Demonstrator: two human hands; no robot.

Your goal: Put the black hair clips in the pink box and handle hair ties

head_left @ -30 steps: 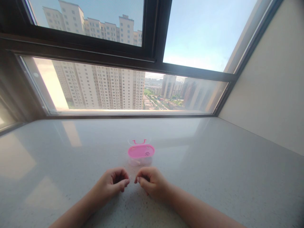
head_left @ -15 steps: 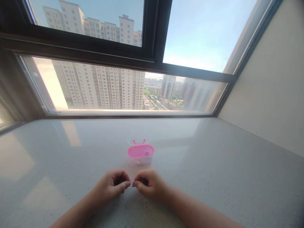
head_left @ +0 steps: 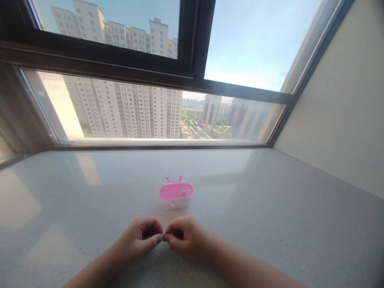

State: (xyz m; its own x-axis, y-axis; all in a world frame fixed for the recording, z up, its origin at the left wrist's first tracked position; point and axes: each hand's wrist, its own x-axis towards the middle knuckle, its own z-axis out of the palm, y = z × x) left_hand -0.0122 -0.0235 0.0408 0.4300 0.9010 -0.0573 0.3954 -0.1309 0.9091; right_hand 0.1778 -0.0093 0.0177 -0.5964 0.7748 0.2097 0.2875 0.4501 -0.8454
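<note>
My left hand [head_left: 141, 238] and my right hand [head_left: 183, 236] rest on the pale stone sill [head_left: 270, 208], curled, with thumb and forefinger tips meeting at the middle. They pinch a tiny pale item [head_left: 163, 237] between them; it is too small to identify. Just beyond my fingers stands a small clear plastic box with a pink lid [head_left: 176, 191]. A pink clasp sticks up behind the lid. Neither hand touches the box.
A wide window with a dark frame [head_left: 195, 80] runs along the back of the sill, with tall buildings outside. A beige wall [head_left: 339, 112] closes the right side. The sill stretches left and right of the box.
My two hands have drawn together: a gap between the fingertips a second ago has closed, and the tips now touch. The box has not moved.
</note>
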